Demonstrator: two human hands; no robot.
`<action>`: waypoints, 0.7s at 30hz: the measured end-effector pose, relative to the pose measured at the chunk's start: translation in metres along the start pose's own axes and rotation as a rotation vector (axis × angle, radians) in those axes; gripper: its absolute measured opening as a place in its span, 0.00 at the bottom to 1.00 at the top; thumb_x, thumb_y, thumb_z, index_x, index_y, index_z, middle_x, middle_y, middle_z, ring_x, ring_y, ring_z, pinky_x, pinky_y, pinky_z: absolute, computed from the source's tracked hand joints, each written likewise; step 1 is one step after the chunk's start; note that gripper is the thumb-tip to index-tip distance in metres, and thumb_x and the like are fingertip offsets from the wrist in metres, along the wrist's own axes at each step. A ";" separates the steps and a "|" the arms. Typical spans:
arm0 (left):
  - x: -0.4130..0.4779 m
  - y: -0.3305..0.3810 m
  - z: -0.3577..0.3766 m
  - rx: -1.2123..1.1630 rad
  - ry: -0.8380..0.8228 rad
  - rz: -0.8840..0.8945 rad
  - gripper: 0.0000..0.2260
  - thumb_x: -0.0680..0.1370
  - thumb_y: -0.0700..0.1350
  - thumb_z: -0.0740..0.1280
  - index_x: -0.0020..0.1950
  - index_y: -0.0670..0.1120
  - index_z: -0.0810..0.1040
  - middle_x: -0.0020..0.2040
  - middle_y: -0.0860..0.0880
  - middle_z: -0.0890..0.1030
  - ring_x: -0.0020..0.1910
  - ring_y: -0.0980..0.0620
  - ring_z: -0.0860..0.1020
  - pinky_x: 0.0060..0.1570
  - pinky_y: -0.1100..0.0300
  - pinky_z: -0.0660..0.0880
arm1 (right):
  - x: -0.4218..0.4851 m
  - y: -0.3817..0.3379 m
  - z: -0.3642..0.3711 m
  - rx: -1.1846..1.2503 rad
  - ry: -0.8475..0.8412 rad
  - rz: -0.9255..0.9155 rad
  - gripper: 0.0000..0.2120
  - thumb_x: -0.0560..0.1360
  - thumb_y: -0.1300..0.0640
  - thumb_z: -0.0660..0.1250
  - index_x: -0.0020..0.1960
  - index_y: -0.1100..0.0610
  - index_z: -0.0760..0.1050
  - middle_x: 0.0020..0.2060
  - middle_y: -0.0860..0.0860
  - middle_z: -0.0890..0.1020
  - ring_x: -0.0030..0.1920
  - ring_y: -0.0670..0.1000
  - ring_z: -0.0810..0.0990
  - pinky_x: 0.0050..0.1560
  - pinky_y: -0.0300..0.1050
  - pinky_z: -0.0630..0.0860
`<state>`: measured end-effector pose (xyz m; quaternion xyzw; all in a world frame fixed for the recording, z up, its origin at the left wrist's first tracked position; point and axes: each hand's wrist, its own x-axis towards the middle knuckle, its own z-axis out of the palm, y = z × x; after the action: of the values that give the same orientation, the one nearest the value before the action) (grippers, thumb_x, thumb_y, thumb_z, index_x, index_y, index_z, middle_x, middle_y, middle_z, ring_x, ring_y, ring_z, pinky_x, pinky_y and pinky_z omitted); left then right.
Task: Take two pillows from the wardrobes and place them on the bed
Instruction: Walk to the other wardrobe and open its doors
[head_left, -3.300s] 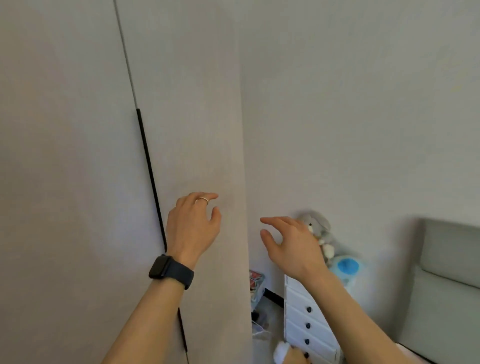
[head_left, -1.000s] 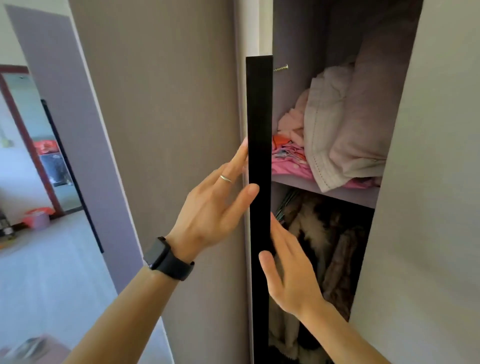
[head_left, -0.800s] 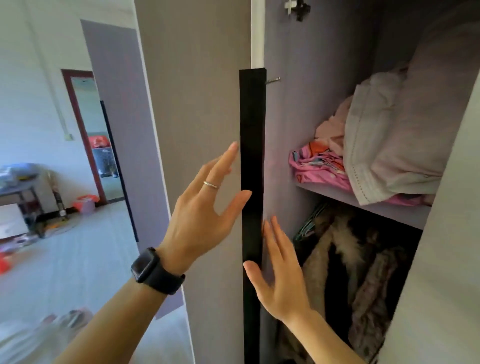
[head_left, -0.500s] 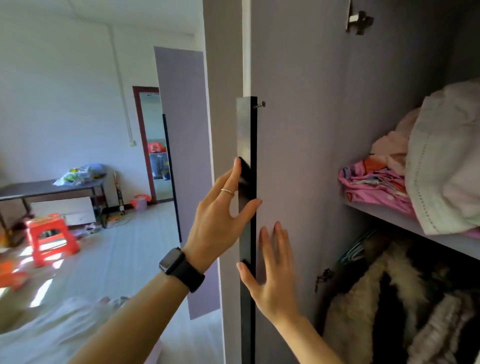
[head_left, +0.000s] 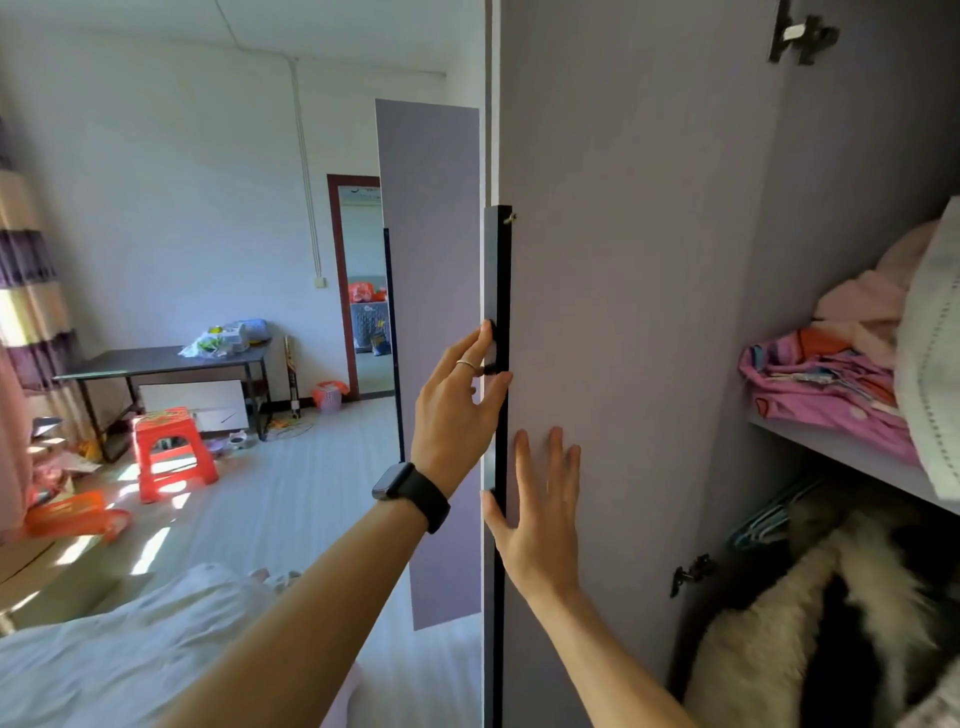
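Note:
The wardrobe door (head_left: 623, 312) stands swung wide open, its lilac inner face toward me. My left hand (head_left: 457, 415) grips the door's edge at the black handle strip (head_left: 500, 270), thumb on the inner side and fingers behind. My right hand (head_left: 540, 514) lies flat on the door's inner face, fingers spread, holding nothing. On the wardrobe shelf (head_left: 831, 452) at the right lie pink folded fabric (head_left: 821, 389) and a whitish padded bundle (head_left: 930, 364), cut off by the frame edge. The white-sheeted bed (head_left: 130, 649) shows at the bottom left.
Furry coats (head_left: 805, 623) hang under the shelf. A second wardrobe door (head_left: 431, 260) stands open farther along. Across the room are a dark table (head_left: 156, 361), a red stool (head_left: 166, 447), orange plastic items on the floor and a doorway (head_left: 363, 291).
The wardrobe went from shut to open. Over the last second the door swung farther left with both hands on it, and my view turned left, bringing the room into sight.

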<state>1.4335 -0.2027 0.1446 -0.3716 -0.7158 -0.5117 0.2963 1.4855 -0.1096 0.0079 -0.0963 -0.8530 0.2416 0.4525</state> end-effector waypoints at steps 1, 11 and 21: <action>-0.003 0.001 0.000 0.004 0.003 0.007 0.26 0.80 0.41 0.69 0.77 0.49 0.67 0.70 0.52 0.73 0.60 0.53 0.78 0.59 0.52 0.78 | -0.001 0.000 -0.004 0.010 -0.004 -0.006 0.40 0.79 0.42 0.66 0.81 0.40 0.45 0.82 0.51 0.47 0.81 0.59 0.43 0.65 0.67 0.74; -0.096 0.028 0.053 0.006 -0.242 0.247 0.18 0.79 0.46 0.65 0.69 0.54 0.74 0.64 0.56 0.76 0.61 0.56 0.74 0.56 0.71 0.68 | -0.132 0.084 -0.153 -0.212 0.073 0.051 0.26 0.79 0.42 0.62 0.77 0.39 0.64 0.78 0.40 0.63 0.76 0.49 0.65 0.71 0.47 0.70; -0.170 0.151 0.224 -0.407 -0.897 0.235 0.18 0.79 0.49 0.65 0.69 0.58 0.72 0.64 0.54 0.76 0.53 0.53 0.76 0.50 0.60 0.75 | -0.182 0.092 -0.350 -0.855 0.343 0.291 0.22 0.77 0.51 0.66 0.69 0.53 0.77 0.75 0.54 0.70 0.74 0.61 0.67 0.69 0.59 0.71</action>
<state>1.6426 0.0020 0.0177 -0.6831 -0.6116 -0.3941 -0.0630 1.8711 0.0145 -0.0043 -0.4304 -0.7667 -0.0896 0.4679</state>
